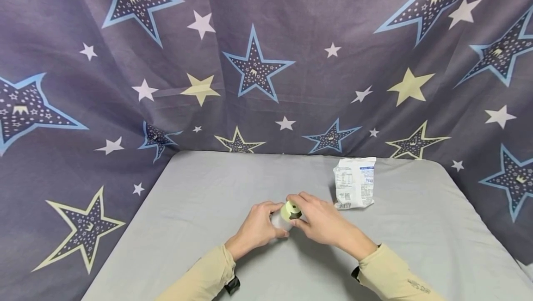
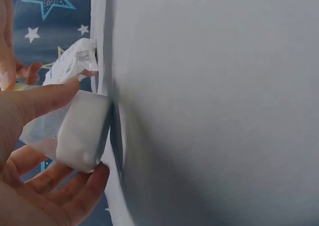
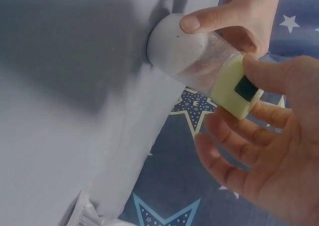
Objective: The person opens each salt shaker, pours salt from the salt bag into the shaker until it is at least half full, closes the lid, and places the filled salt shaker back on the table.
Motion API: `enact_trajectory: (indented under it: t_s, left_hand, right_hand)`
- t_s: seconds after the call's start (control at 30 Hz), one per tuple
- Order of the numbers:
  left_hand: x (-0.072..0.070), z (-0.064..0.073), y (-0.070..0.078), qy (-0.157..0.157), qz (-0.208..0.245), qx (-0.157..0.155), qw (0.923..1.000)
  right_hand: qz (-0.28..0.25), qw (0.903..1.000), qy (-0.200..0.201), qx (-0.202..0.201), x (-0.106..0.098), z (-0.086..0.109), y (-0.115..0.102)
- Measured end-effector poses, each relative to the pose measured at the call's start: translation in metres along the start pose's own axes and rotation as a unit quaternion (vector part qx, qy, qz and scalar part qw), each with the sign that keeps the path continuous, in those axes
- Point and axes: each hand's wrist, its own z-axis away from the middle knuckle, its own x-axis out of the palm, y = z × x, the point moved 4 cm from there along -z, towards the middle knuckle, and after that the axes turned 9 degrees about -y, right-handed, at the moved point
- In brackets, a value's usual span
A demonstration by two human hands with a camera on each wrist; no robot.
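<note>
My left hand [image 1: 259, 223] grips a small clear jar [image 3: 213, 60] around its body, thumb on one side and fingers on the other. One end of the jar is a thick white piece [image 2: 83, 131], low over the grey surface. At the opposite end is a pale yellow-green cap [image 3: 230, 89] with a dark green patch. My right hand [image 1: 321, 221] pinches this cap between thumb and fingers, the other fingers spread beneath in the right wrist view. The jar is tilted, its cap toward the right hand. In the left wrist view, my left thumb hides part of it.
A white printed packet [image 1: 355, 183] stands upright behind my right hand. Both hands work over a grey cloth-covered table [image 1: 200, 190]. A dark curtain with stars [image 1: 308, 79] hangs along its back and sides.
</note>
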Motion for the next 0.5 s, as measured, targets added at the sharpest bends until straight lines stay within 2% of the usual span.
enact_trajectory:
  t_s: [0.2,0.33,0.5]
  left_hand:
    - [0.0,-0.001,-0.005,0.015,0.015,-0.015,0.9997]
    - [-0.002,-0.004,-0.01,0.019,0.063,-0.036,0.9972]
    - [-0.013,-0.014,-0.013,0.034,0.126,-0.057,0.9898]
  right_hand:
    - [-0.037,0.9984,0.007,0.042,-0.006,0.009,0.011]
    - [-0.033,0.9979,0.017,0.054,-0.01,0.021,0.021]
    - [-0.017,0.9974,0.023,0.066,-0.012,0.044,0.034]
